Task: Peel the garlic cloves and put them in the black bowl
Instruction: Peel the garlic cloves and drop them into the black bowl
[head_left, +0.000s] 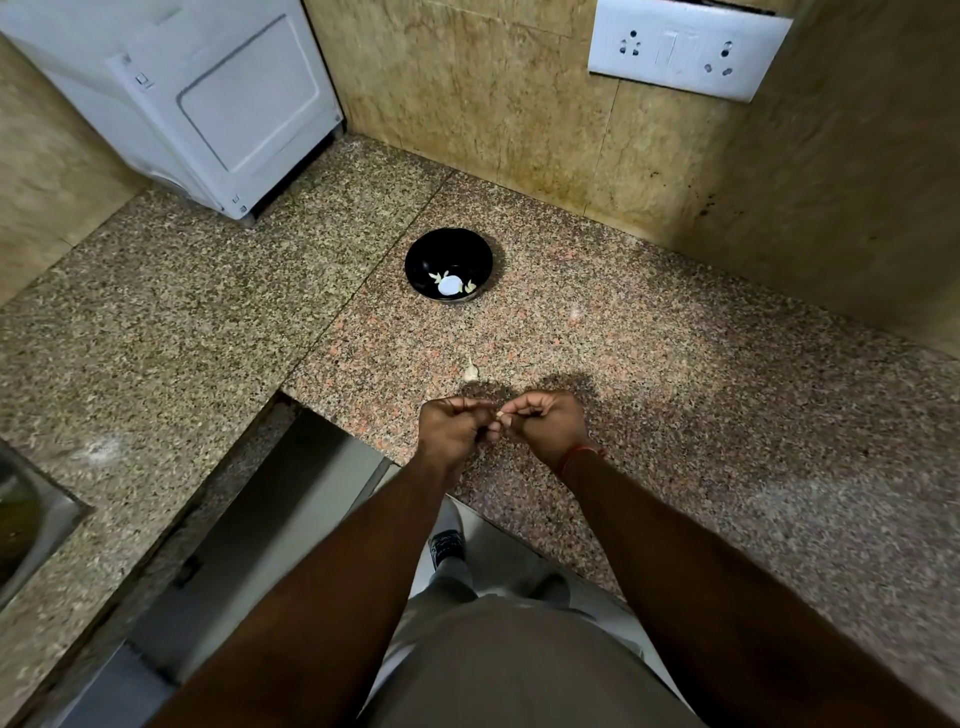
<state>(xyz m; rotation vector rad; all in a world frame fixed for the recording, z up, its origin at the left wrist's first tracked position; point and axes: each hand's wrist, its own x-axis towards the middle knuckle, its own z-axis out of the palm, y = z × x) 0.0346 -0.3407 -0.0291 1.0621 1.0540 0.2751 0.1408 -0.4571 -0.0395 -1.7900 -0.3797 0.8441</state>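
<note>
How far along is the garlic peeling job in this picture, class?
Done: a few peeled cloves lie in the black bowl. In hand: the left hand and right hand pinch a clove between them. Left: one garlic piece waits on the counter.

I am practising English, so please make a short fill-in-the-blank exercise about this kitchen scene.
1. The bowl on the counter is ____ in colour.
2. Both hands, the left hand and the right hand, pinch one small ____ between them.
3. One unpeeled clove lies between the hands and the ____.
4. The socket panel is mounted on the ____.

Missing words: black; clove; bowl; wall
</note>
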